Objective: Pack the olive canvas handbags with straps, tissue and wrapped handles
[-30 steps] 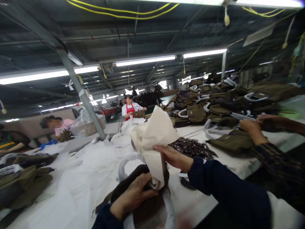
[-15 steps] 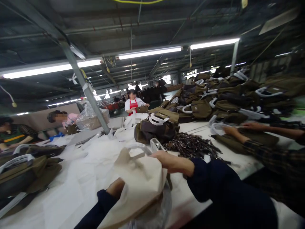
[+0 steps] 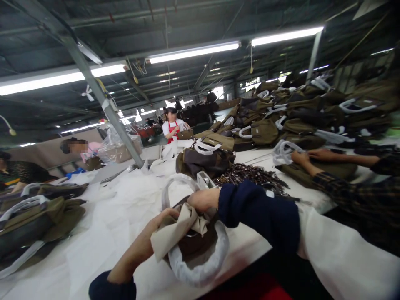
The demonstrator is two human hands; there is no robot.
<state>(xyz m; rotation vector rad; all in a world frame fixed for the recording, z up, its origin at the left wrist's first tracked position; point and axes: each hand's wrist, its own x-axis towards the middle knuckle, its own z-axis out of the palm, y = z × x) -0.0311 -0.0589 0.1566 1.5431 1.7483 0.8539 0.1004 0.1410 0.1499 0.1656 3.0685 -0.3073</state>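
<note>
A brown handbag [image 3: 196,252] stands on the table right in front of me, its two handles wrapped in white film. One wrapped handle [image 3: 200,273] hangs on my side, the other arches up at the back. Crumpled beige lining [image 3: 175,235] bulges out of the bag's opening. My left hand [image 3: 162,221] grips the lining at the left rim; some of its fingers are behind the cloth. My right hand [image 3: 203,200] reaches down into the opening from the back right, its fingers hidden inside.
Behind the bag lie another handbag [image 3: 204,160], a clear tape dispenser-like object [image 3: 204,180] and a heap of dark straps [image 3: 253,177]. More bags [image 3: 40,221] sit at left. A co-worker's hands [image 3: 308,160] handle an olive bag at right. White sheets [image 3: 125,208] cover the table.
The beige lining, pulled up high before, is now mostly down in the bag. My right hand has moved into the opening, and the wrapped front handle has come into view.
</note>
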